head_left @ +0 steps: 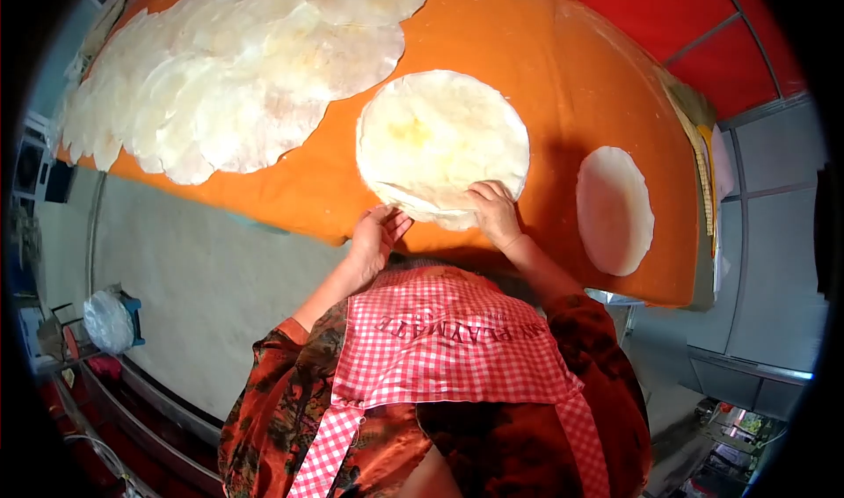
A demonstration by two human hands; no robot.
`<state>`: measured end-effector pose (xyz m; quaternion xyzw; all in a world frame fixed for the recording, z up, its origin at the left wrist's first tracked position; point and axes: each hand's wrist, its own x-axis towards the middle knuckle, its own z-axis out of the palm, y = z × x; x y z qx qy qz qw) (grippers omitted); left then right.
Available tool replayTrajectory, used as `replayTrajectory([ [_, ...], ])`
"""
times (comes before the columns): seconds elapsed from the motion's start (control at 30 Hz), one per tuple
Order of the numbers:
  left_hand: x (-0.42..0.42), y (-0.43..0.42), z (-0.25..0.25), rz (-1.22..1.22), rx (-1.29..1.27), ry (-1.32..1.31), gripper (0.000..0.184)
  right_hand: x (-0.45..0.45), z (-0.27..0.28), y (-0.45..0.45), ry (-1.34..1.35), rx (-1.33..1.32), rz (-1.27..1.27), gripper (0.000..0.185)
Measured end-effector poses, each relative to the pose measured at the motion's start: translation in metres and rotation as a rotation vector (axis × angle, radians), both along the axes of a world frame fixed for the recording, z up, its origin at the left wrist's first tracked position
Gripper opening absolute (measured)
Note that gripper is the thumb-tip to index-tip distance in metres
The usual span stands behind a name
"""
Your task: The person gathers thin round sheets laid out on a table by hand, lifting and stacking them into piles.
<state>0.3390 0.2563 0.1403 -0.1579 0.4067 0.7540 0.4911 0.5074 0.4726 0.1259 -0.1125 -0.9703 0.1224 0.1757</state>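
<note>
A round stack of thin pale flatbreads (444, 133) lies on the orange cloth in front of me, with light brown patches on its top sheet. Along its near rim the layers look slightly lifted and creased. My left hand (375, 237) is at the near left rim, fingers closed on the edge of a flatbread. On the near right side, my right hand (495, 212) has its fingers curled over the top sheet by the rim, gripping it; its thumb is hidden.
Many overlapping flatbreads (220, 76) spread over the table's left part. A single oval-looking flatbread (614, 210) lies to the right. The orange cloth (545, 67) covers the table, whose near edge is just before my apron (457, 340). A plastic-wrapped bundle (109, 321) stands at lower left.
</note>
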Motion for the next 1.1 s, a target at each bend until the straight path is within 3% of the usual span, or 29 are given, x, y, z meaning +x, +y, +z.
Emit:
replayTrajectory([
  [0.07, 0.001, 0.002, -0.003, -0.009, 0.034, 0.010, 0.017, 0.000, -0.003, 0.003, 0.003, 0.016, 0.003, 0.033],
  [0.17, -0.001, 0.004, -0.007, -0.035, 0.019, -0.020, 0.023, 0.011, -0.001, -0.009, -0.098, 0.010, 0.050, 0.043],
  [0.2, -0.003, 0.007, -0.007, -0.043, 0.031, -0.026, 0.025, 0.013, 0.004, -0.010, -0.116, -0.038, 0.061, 0.056],
  [0.3, -0.005, 0.007, -0.005, -0.053, 0.051, -0.051, 0.028, 0.014, 0.015, -0.014, -0.116, -0.107, 0.080, 0.058],
  [0.5, -0.016, 0.010, 0.017, -0.068, 0.204, -0.065, 0.026, -0.009, -0.010, 0.009, -0.097, 0.017, 0.044, 0.033],
  [0.53, -0.019, 0.009, 0.015, -0.067, 0.240, -0.057, 0.026, -0.024, 0.029, 0.009, -0.102, 0.049, 0.029, 0.020],
  [0.6, -0.023, 0.009, 0.017, -0.010, 0.212, 0.018, 0.025, -0.053, 0.075, 0.025, -0.210, 0.115, 0.017, 0.016],
  [0.67, -0.031, 0.007, 0.001, 0.034, 0.130, 0.090, 0.028, -0.075, 0.136, 0.038, -0.102, -0.100, 0.018, 0.016],
  [0.7, -0.036, 0.008, -0.005, 0.019, 0.087, 0.111, 0.034, -0.084, 0.198, 0.035, -0.009, -0.364, 0.026, 0.017],
  [0.73, -0.040, 0.012, -0.009, 0.003, 0.047, 0.132, 0.039, -0.088, 0.241, 0.045, -0.068, -0.466, -0.013, 0.017],
  [0.83, -0.046, 0.023, 0.003, -0.064, 0.055, 0.225, 0.052, -0.080, 0.294, 0.072, 0.137, -1.031, -0.083, 0.026],
  [0.93, -0.058, 0.035, 0.020, -0.106, 0.198, 0.199, 0.057, -0.056, 0.288, 0.105, 0.175, -1.235, -0.137, 0.042],
  [1.03, -0.063, 0.046, 0.023, -0.088, 0.347, 0.145, 0.040, -0.031, 0.205, 0.138, 0.213, -1.393, -0.388, 0.046],
  [1.1, -0.072, 0.054, -0.005, -0.149, 0.204, 0.150, 0.031, -0.005, 0.124, 0.159, 0.140, -1.473, -0.355, 0.047],
])
